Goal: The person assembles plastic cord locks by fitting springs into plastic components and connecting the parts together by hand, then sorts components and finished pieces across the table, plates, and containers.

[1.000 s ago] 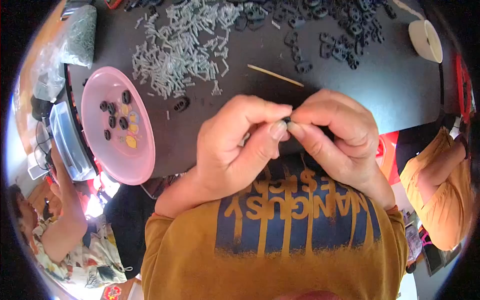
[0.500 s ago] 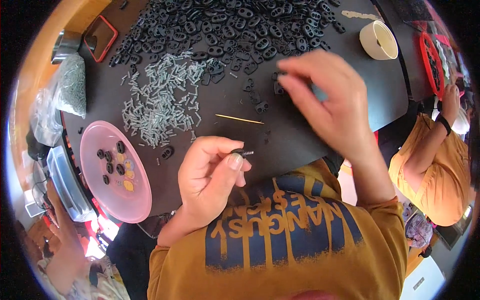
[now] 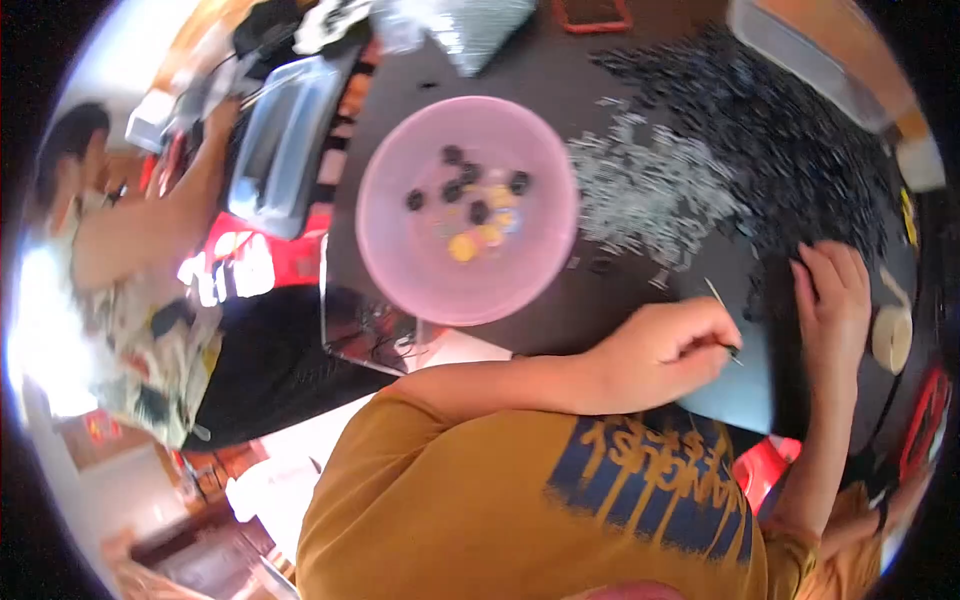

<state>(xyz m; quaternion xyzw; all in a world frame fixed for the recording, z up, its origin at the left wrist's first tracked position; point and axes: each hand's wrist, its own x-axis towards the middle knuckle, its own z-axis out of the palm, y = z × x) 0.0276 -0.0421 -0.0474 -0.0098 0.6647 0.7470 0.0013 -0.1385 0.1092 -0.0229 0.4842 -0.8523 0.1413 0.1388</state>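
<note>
My left hand (image 3: 672, 352) is closed, its thumb and fingers pinching a small black cord-lock piece (image 3: 734, 352). A thin spring, clearer half a second ago, sits at that piece's tip; blur softens it now. Off to the right, my right hand (image 3: 838, 295) reaches flat to the near edge of a heap of black cord-lock pieces (image 3: 790, 140). Its fingers are stretched out, and I see nothing held in them. A wooden toothpick (image 3: 715, 294) lies just beyond my left fingers. Past it spreads a pile of small metal springs (image 3: 650, 185).
A pink bowl (image 3: 385, 270) stands left of the springs, with several black cord locks inside. Behind are a bag of springs (image 3: 475, 30) and a red-edged phone (image 3: 592, 14). A tape roll (image 3: 891, 338) lies right. Another person (image 3: 140, 235) sits left beside a clear tray (image 3: 285, 145).
My view has swung left, so the pink bowl now appears near the middle. My right hand has gone from hovering with thumb and finger spread to resting by the black heap. The left keeps its piece.
</note>
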